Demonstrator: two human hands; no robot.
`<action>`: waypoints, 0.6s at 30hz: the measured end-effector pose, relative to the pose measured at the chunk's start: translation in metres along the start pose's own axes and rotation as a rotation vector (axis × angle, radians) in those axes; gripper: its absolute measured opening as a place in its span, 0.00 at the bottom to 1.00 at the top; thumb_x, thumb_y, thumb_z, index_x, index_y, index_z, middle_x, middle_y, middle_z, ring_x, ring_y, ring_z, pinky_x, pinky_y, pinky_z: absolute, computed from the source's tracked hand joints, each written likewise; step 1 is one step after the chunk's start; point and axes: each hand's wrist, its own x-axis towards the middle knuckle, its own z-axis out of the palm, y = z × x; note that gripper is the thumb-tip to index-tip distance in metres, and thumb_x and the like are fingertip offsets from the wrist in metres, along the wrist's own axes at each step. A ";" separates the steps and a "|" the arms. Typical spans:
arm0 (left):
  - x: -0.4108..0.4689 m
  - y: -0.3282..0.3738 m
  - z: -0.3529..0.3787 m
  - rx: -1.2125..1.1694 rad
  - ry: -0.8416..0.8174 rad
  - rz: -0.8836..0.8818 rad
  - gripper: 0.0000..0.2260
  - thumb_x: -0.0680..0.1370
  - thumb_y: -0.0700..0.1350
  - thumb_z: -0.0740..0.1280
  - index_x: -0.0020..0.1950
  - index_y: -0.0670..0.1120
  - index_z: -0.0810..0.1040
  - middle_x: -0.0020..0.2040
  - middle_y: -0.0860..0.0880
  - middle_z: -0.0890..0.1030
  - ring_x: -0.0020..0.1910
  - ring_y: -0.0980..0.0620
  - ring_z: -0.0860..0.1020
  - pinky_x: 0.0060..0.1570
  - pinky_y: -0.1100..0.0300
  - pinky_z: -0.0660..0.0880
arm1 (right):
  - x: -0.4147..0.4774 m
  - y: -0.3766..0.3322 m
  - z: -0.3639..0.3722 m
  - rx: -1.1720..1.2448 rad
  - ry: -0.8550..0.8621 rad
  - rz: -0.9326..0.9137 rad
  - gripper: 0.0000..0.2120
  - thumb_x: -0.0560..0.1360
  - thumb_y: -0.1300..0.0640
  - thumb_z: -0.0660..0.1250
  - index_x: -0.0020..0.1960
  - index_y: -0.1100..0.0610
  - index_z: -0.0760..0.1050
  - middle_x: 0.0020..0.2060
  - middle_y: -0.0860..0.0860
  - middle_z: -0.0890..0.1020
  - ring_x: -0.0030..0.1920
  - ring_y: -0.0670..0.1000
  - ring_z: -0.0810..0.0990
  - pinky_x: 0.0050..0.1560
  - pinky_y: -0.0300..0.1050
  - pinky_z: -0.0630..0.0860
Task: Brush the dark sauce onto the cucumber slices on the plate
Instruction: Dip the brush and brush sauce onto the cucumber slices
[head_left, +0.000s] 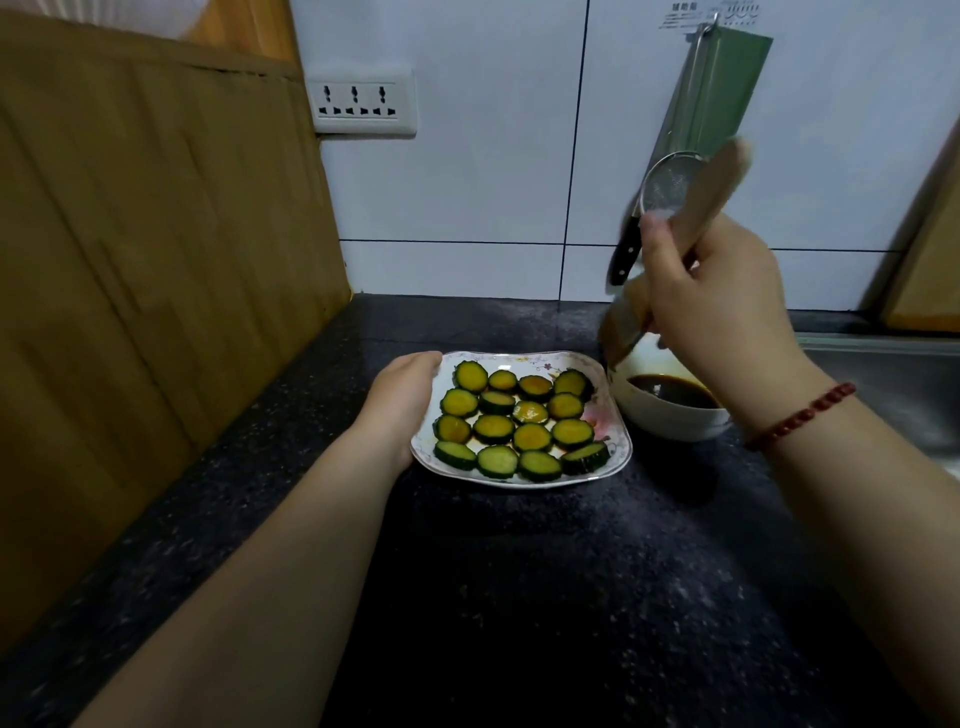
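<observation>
We're right on the grip here: the right hand is wrapped tight around a pale wooden brush, fingers closed on the handle, the blurred bristle end angled down over the rim of a round white bowl that holds glossy dark sauce. A string of red beads circles that wrist. Over on the other side, the left hand curls against the near-left edge of the plate, thumb up on the rim, steadying it. That plate is squarish with rounded corners, white with a faint floral border, and it sits on a speckled black stone counter, just beside the bowl. On it we see the cucumber slices, round, dark-skinned, laid in four neat rows, several already shining amber-brown on top. A wooden board leans at the left; a cleaver and a small mesh strainer hang on the white tiled wall
</observation>
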 end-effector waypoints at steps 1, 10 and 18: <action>0.000 0.000 0.000 -0.005 -0.003 0.003 0.12 0.80 0.43 0.64 0.57 0.39 0.84 0.45 0.41 0.83 0.43 0.44 0.81 0.47 0.51 0.78 | -0.001 -0.005 0.000 0.077 -0.002 0.029 0.22 0.83 0.46 0.59 0.46 0.65 0.76 0.35 0.61 0.82 0.33 0.58 0.83 0.37 0.60 0.82; -0.002 0.001 0.002 -0.014 0.007 -0.006 0.08 0.80 0.41 0.63 0.47 0.44 0.81 0.44 0.41 0.81 0.44 0.45 0.79 0.46 0.52 0.74 | -0.035 -0.028 0.037 0.508 -0.355 0.400 0.13 0.82 0.54 0.62 0.44 0.62 0.76 0.26 0.58 0.83 0.29 0.58 0.85 0.35 0.52 0.85; 0.004 0.002 0.003 0.015 0.012 -0.018 0.13 0.81 0.44 0.63 0.57 0.38 0.83 0.48 0.42 0.83 0.46 0.43 0.80 0.48 0.49 0.76 | -0.043 -0.023 0.042 0.468 -0.446 0.474 0.13 0.83 0.57 0.61 0.44 0.64 0.75 0.28 0.61 0.83 0.27 0.57 0.85 0.25 0.43 0.81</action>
